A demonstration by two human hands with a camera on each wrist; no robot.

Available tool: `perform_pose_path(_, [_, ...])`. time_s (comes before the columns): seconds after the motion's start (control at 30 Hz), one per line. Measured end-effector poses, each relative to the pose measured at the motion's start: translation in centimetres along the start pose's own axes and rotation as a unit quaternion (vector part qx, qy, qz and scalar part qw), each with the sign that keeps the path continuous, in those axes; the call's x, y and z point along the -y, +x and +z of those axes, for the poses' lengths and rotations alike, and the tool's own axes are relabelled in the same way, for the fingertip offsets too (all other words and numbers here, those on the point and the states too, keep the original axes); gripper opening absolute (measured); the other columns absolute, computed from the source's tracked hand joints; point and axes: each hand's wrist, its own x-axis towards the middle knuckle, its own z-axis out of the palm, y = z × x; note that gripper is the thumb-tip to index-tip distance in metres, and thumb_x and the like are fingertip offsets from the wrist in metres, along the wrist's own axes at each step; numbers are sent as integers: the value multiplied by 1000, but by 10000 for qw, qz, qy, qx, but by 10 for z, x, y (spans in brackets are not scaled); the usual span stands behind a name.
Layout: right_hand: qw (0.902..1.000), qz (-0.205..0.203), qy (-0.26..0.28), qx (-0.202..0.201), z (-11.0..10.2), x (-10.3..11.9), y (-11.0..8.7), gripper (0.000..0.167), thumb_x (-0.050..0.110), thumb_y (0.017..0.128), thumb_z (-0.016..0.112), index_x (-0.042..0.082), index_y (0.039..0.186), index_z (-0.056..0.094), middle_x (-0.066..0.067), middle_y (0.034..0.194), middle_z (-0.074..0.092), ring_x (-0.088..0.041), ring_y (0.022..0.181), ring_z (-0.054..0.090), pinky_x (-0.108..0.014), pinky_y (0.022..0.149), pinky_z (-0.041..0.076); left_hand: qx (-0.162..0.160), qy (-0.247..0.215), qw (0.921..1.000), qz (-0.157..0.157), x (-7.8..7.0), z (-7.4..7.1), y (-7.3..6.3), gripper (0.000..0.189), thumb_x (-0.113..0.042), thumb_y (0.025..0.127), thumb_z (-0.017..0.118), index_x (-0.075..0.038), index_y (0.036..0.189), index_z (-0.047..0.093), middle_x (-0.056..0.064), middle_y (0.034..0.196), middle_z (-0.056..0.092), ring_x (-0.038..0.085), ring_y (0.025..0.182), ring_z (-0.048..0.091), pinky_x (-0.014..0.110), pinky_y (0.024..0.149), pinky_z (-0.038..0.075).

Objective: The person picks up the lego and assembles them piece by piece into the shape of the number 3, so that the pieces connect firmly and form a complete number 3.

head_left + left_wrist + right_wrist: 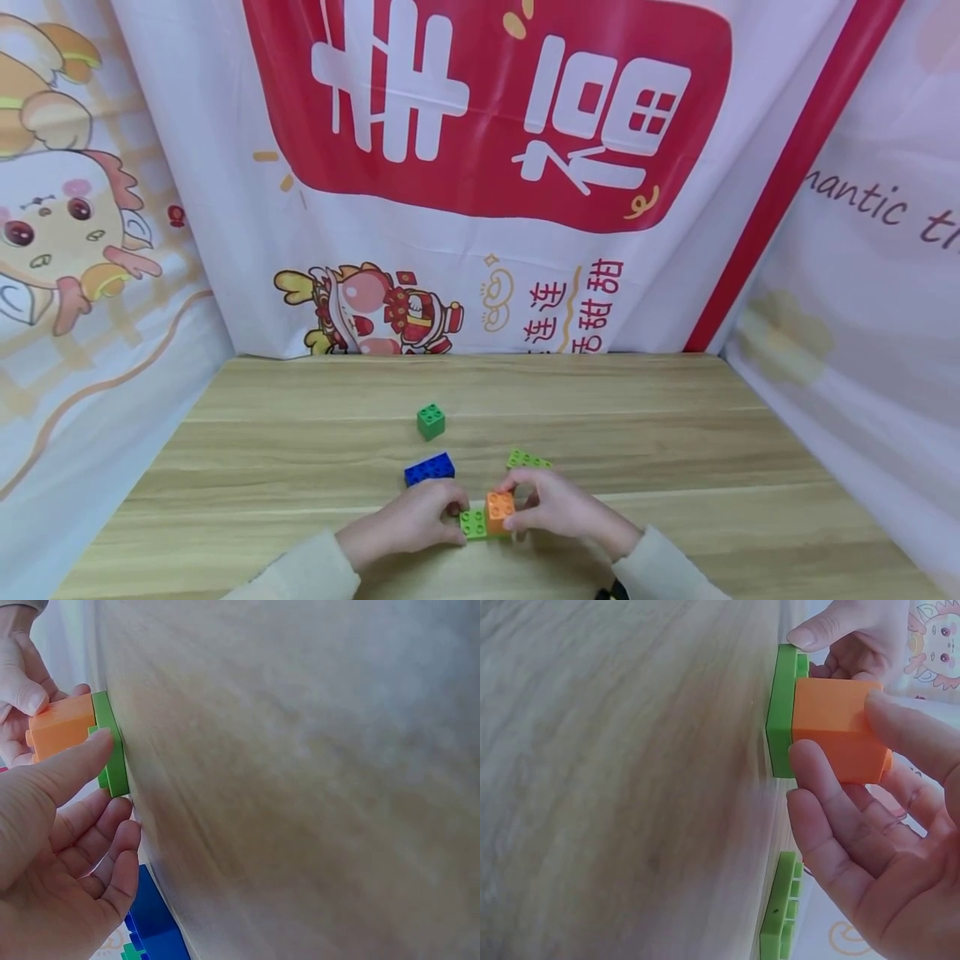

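An orange building block [500,510] sits on the right half of a flat light-green brick [473,524] on the table. My left hand [426,514] pinches the green brick's left end between thumb and fingers; in the left wrist view its thumb [82,761] presses on the edge. My right hand [558,506] grips the orange block, thumb on one side and fingers on the other. In the right wrist view the orange block [838,729] stands flush against the studded face of the green brick [781,712]. Bare studs show at the left hand's end.
A blue brick [430,469] lies just beyond my left hand, and a green cube block [431,422] stands farther back. Another light-green flat piece [528,459] lies behind my right hand. Printed cloth walls border the wooden table [637,417] at the back and sides.
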Motion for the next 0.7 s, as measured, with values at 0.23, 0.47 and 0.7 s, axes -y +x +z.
perform_pose_path(0.23, [10000, -21, 55, -27, 1, -2, -1, 30, 15, 77, 74, 16, 105, 62, 2, 107, 56, -17, 86, 58, -26, 69, 49, -52, 24, 10000, 60, 0, 1, -2, 26, -21, 73, 78, -11, 94, 66, -12, 83, 56, 3, 75, 50, 21, 68, 45])
perform_pose_path(0.47, [9999, -61, 152, -20, 1, -3, 0, 36, 15, 78, 74, 12, 111, 62, 2, 107, 56, -19, 86, 58, -26, 71, 49, -62, 60, 10000, 48, 0, 1, -2, 26, -21, 73, 78, -11, 95, 66, -12, 83, 56, 3, 75, 50, 21, 68, 44])
perform_pose_path(0.7, [9991, -128, 395, -23, -4, -1, -3, 43, 17, 78, 74, 4, 116, 58, -5, 107, 58, -18, 81, 60, -27, 71, 49, -90, 85, 9999, 60, 1, 1, -2, 27, -22, 73, 78, -11, 95, 66, -13, 83, 55, 2, 75, 50, 21, 68, 44])
